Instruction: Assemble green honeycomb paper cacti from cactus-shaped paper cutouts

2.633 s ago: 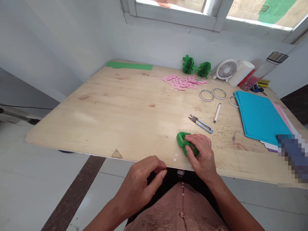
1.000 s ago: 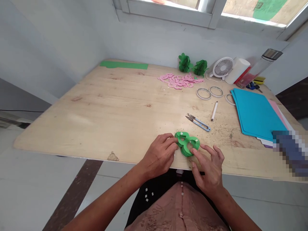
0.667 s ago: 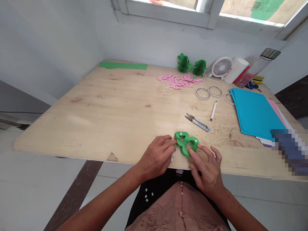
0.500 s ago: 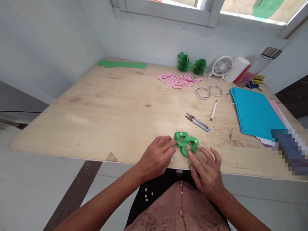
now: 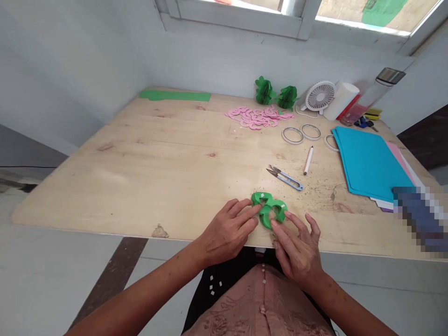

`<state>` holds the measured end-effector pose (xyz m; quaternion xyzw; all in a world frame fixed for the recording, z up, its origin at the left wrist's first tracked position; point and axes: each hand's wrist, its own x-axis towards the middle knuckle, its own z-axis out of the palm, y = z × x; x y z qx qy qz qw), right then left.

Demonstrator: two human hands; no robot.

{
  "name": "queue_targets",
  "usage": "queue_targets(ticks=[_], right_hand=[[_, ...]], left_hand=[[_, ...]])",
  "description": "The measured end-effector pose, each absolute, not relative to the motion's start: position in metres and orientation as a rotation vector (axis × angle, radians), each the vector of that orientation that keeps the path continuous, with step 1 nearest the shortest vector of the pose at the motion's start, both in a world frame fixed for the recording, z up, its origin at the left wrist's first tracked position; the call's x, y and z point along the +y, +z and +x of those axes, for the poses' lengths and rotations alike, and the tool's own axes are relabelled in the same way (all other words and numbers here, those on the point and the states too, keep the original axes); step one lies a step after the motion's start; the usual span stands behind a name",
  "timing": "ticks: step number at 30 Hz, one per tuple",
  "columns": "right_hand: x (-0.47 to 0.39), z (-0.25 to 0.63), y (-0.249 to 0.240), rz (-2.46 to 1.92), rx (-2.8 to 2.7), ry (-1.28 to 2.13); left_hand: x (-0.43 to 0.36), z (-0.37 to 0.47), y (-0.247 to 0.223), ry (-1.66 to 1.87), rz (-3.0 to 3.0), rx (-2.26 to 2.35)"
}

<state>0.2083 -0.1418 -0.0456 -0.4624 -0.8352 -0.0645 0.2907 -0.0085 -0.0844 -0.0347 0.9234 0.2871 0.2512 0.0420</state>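
Note:
A layered stack of green paper cutouts (image 5: 266, 215) with rounded lobes and open centres lies near the table's front edge. Two small white squares of what looks like double-sided tape sit on its top. My left hand (image 5: 229, 228) grips its left side, the index fingertip over the left opening. On the right and front edges, the fingers of my right hand (image 5: 299, 247) hold it, with the outer fingers spread. Just beyond the stack lie thread snips (image 5: 285, 178) with pale blue handles, blades apart.
Pink paper cutouts (image 5: 259, 116) are heaped at the back, near two green folded-paper shapes (image 5: 265, 91). Tape rolls (image 5: 292, 136), a white pen (image 5: 308, 160), a small fan (image 5: 319, 97), a bottle (image 5: 373, 95) and blue sheets (image 5: 373, 161) occupy the right side. A green strip (image 5: 175, 96) lies back left.
My left index finger has moved right, from the cutout's left edge onto its left opening. My right hand stays at its place on the stack. The whole view has shifted slightly.

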Motion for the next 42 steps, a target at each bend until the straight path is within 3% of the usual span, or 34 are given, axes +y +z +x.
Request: queue_targets(ticks=[14, 25, 36, 42], right_hand=[[-0.143, 0.21, -0.043, -1.21, -2.335, -0.182], [-0.142, 0.21, -0.042, -1.233, -2.298, -0.091], [-0.128, 0.196, -0.031, -1.35, -1.997, -0.087], [-0.112, 0.2, -0.027, -1.426, -1.926, 0.083]], left_hand=[[-0.082, -0.012, -0.034, 0.662, 2.75, 0.88], [-0.081, -0.014, -0.03, 0.797, 2.594, 0.87], [-0.087, 0.004, -0.02, 1.232, 2.341, 1.019], [-0.097, 0.017, -0.027, 1.173, 2.414, 1.019]])
